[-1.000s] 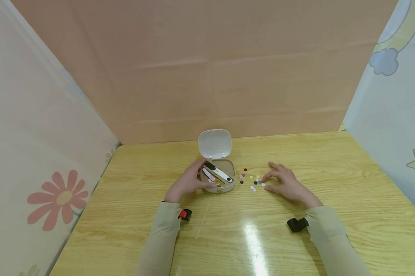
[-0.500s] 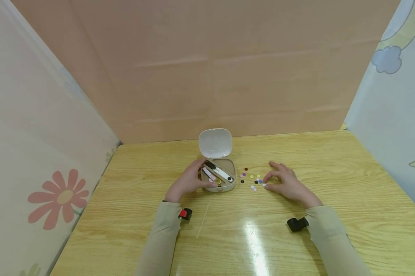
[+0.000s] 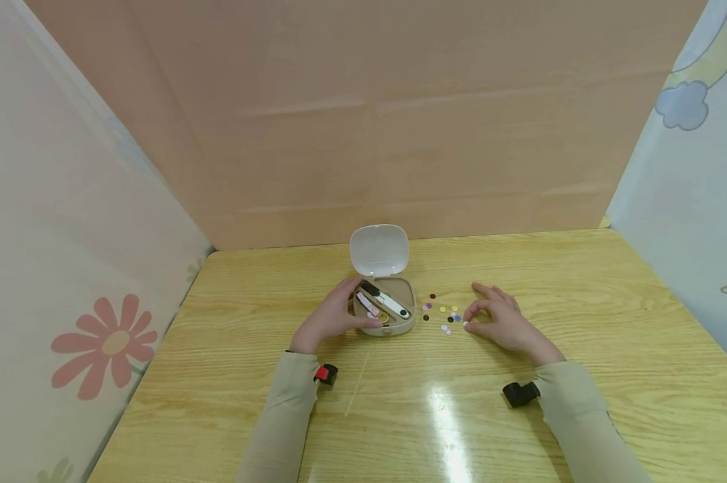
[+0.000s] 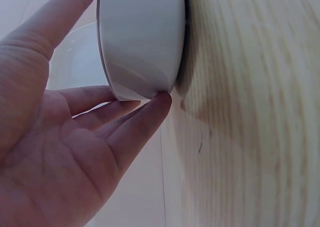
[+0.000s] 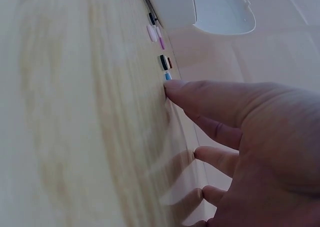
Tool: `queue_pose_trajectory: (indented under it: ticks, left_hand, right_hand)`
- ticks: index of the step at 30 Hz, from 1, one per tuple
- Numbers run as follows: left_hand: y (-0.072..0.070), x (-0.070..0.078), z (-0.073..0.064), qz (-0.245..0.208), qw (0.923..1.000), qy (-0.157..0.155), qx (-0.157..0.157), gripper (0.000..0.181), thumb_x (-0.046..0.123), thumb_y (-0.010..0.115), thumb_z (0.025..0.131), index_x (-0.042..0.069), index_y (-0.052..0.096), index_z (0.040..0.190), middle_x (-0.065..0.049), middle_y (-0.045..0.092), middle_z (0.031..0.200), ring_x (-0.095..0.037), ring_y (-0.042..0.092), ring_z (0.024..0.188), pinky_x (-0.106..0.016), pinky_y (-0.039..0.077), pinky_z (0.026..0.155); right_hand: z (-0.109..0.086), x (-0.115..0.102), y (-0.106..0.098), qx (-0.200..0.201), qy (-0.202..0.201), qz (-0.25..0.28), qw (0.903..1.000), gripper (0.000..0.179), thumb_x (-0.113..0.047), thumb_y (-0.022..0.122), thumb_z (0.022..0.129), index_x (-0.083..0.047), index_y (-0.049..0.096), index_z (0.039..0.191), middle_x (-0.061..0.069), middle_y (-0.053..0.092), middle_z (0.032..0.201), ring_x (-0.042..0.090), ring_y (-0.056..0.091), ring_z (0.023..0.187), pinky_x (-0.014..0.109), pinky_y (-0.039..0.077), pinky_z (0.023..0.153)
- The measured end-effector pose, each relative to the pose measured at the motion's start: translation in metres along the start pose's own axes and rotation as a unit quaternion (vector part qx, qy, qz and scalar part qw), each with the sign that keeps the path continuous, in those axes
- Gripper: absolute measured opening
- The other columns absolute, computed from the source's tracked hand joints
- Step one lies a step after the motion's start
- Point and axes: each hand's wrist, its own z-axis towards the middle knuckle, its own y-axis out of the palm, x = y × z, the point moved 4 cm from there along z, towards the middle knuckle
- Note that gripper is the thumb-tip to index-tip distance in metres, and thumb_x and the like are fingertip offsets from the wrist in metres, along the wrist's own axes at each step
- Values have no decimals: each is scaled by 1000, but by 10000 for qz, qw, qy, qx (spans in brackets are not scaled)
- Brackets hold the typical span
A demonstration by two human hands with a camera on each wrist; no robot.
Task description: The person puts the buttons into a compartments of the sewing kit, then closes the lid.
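Note:
My left hand (image 3: 327,318) holds the near-left side of a small cream box (image 3: 401,329), thumb at the front and fingers round the far side. The box's white lid (image 3: 379,250) stands open. Inside lie a long black-and-white tool (image 3: 392,306), a small pink-and-white piece (image 3: 366,303) and a gold ring-shaped piece (image 3: 383,317). Right of the box, my right hand (image 3: 503,325) pinches a white button (image 3: 465,325) between thumb and forefinger, down at the tabletop. The left wrist view shows fingertips against the box wall (image 4: 142,37); in the right wrist view the thumb hides the pinched button.
Several loose buttons lie between box and right hand, among them a blue button (image 3: 457,318), a black button (image 3: 426,318) and a dark red button (image 3: 432,296). A thin pale strip (image 3: 357,386) lies on the wooden table (image 3: 218,349). A tan backdrop (image 3: 278,168) rises behind.
My right thumb and forefinger have closed on the white button at the right end of the scatter. The left hand keeps its hold on the box. The head view has shifted slightly.

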Motion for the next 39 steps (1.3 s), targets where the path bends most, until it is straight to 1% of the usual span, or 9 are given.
queue_pose_trajectory:
  ticks: [8, 24, 28, 32, 39]
  left_hand:
    - [-1, 2, 0, -101, 9999, 126, -9, 94, 33, 87, 70, 18, 36, 148, -6, 43, 140, -24, 40, 129, -41, 37, 106]
    - [-2, 3, -1, -106, 9999, 48, -41, 95, 33, 86, 70, 18, 36, 148, -8, 42, 141, -26, 41, 128, -44, 38, 105]
    - [-1, 2, -1, -81, 10000, 34, -44, 95, 34, 86, 70, 18, 35, 149, -7, 42, 140, -26, 40, 128, -44, 37, 105]
    - [-1, 1, -1, -82, 9999, 44, -44, 96, 34, 86, 70, 19, 33, 149, -8, 41, 141, -27, 40, 129, -45, 38, 105]
    - [-1, 0, -1, -14, 10000, 20, -43, 98, 36, 86, 70, 18, 33, 150, -8, 41, 141, -27, 40, 129, -45, 38, 105]
  right_hand:
    - [1, 0, 0, -2, -74, -31, 10000, 8, -14, 72, 86, -16, 65, 84, 27, 20, 151, 55, 0, 135, 68, -7, 106]
    - [1, -4, -2, 25, -204, -196, 9996, 8, -13, 68, 89, -14, 62, 85, 31, 26, 147, 59, 7, 133, 70, -3, 105]
    - [2, -6, -3, 79, -305, -231, 9992, 8, -10, 68, 89, -13, 63, 84, 33, 29, 145, 59, 11, 132, 69, 1, 106]
    - [3, -8, -3, 187, -402, -378, 9983, 10, -8, 68, 88, -14, 62, 83, 34, 32, 143, 60, 13, 131, 69, 4, 106]
    - [4, -16, -4, 327, -389, -799, 9955, 14, -8, 70, 86, -17, 61, 82, 31, 30, 145, 58, 14, 132, 73, 6, 102]
